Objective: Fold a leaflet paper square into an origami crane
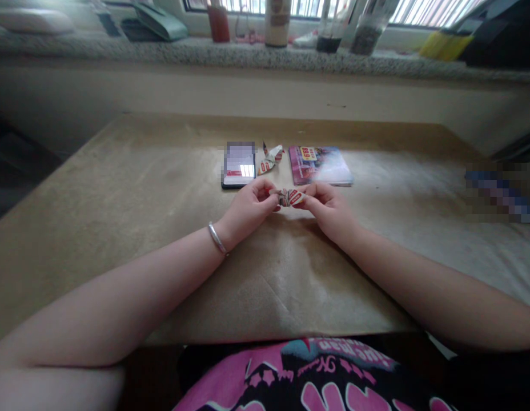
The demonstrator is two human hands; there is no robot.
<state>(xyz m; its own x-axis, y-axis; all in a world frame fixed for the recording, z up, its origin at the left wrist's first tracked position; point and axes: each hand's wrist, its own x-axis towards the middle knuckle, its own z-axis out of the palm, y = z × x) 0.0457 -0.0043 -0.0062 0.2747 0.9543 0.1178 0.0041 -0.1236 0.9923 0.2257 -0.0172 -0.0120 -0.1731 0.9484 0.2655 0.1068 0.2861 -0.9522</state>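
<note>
1. Head view, the hands: the left hand (257, 201) has its thumb and fingertips clamped on the left end of a small folded paper piece (290, 197), white with red print. The right hand (327, 205) pinches the other end between thumb and forefinger.
2. Head view, the held piece: it sits between the two hands, near the middle of the tan table (231, 308) — whether it touches the surface, I cannot tell.
3. Head view, beyond the hands: a dark-edged phone (238, 162) lies flat at left, its screen partly blurred out. Just right of it is a folded paper bird (271, 160) with similar red print, and farther right a pink-and-blue booklet (322, 166).
4. Head view, the edges: a silver bangle (216, 238) circles the left wrist; bottles and containers line the speckled windowsill (231, 52).
</note>
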